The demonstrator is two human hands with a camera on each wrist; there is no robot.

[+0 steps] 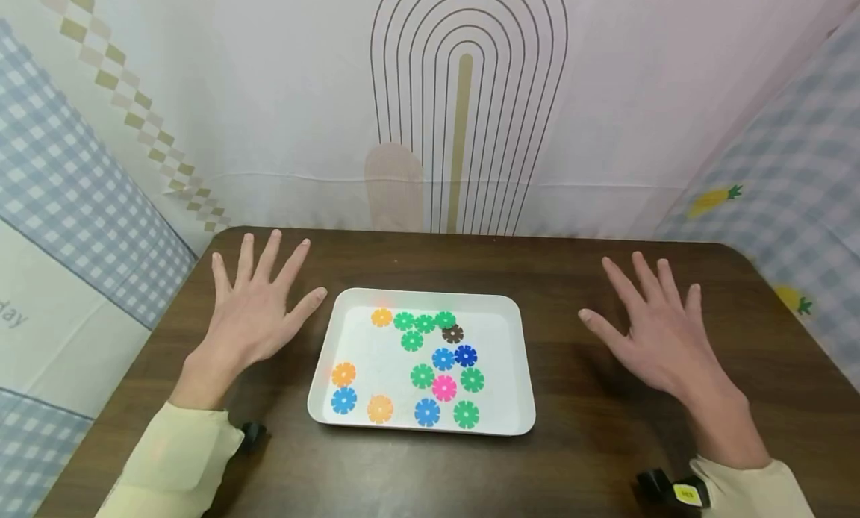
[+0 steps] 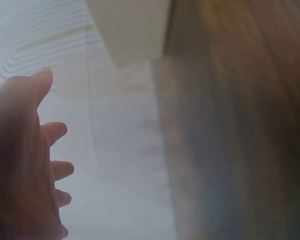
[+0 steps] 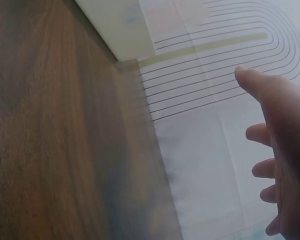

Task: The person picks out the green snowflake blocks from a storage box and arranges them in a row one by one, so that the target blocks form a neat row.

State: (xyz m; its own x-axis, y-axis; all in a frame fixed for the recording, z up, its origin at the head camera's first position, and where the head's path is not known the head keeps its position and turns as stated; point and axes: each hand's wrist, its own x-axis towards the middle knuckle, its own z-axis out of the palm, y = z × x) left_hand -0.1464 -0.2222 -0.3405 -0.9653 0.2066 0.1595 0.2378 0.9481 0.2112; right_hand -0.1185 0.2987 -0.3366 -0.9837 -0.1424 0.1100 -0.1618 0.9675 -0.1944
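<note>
A white tray [image 1: 376, 354] lies on the table with several flat, notched plastic discs in it. Green discs [image 1: 412, 340] cluster near its far side, one partly over a brown disc [image 1: 453, 334]. Blue, orange and green ones lie lower down, around a pink disc [image 1: 444, 388]. To the left of the tray is my left hand [image 1: 251, 316], fingers spread and holding nothing. My right hand [image 1: 661, 339] is spread on the other side, farther from the tray, also holding nothing. Both wrist views show the spread fingers from the side, with the tray's white wall [image 2: 135, 35] beyond.
The dark wooden table [image 1: 416, 473] has rounded far corners. Behind it hangs a pale curtain [image 1: 282, 92] with arch lines. Blue checked cloth hangs at left [image 1: 74, 137] and right [image 1: 793, 152]. A black strap device [image 1: 688, 492] sits at the right wrist.
</note>
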